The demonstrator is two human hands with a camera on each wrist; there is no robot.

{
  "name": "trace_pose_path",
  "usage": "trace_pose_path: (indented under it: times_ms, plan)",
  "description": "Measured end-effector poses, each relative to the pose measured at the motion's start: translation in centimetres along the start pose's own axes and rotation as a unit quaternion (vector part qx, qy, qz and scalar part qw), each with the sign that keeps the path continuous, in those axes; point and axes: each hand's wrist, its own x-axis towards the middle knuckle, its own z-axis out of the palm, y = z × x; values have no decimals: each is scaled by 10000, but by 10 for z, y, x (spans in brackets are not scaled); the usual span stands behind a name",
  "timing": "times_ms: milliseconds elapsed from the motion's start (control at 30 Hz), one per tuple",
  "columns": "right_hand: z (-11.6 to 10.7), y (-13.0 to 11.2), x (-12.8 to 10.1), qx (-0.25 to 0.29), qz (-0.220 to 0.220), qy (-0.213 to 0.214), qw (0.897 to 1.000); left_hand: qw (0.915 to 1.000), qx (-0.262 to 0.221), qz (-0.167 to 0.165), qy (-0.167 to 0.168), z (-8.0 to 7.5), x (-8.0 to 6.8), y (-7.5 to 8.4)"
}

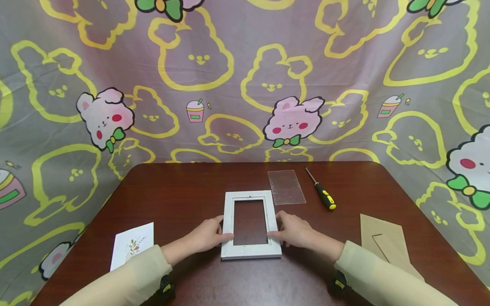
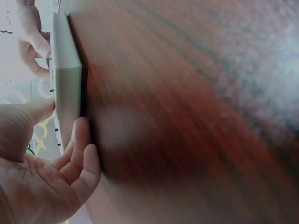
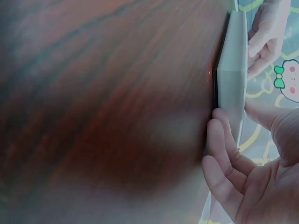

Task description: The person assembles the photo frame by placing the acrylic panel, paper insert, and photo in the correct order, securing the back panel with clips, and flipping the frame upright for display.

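Two hands on a white frame, seen from the head and from both wrists. The left hand (image 1: 208, 234) gripped the left side of the white frame (image 1: 250, 251), its thumb over the front face and its other fingers along the outer edge. The right hand (image 1: 295, 230) held the opposite side in the same manner, so that the frame lay between the two. The frame was at the near middle of the dark red-brown table (image 1: 183, 182), which showed through its rectangular opening. Both wrist views showed a dark band beneath the frame's pale edge; whether its underside rested fully on the wood was hard to judge. Just beyond the frame's upper right corner lay a clear sheet (image 1: 286, 187), with a black-and-yellow screwdriver (image 1: 324, 196) to its right. A printed white card (image 1: 132, 244) lay at the left, partly covered by a sleeve; a brown board (image 1: 390, 229) lay at the right. Patterned cloth (image 1: 229, 51) hung behind.
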Motion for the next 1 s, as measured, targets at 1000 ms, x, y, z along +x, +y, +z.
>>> trace_pose_path:
  times_ms: [1000]
  plan:
    - [-7,2,11,-406,131,-202,9989,9987,-330,-348,-189,-5,6,2]
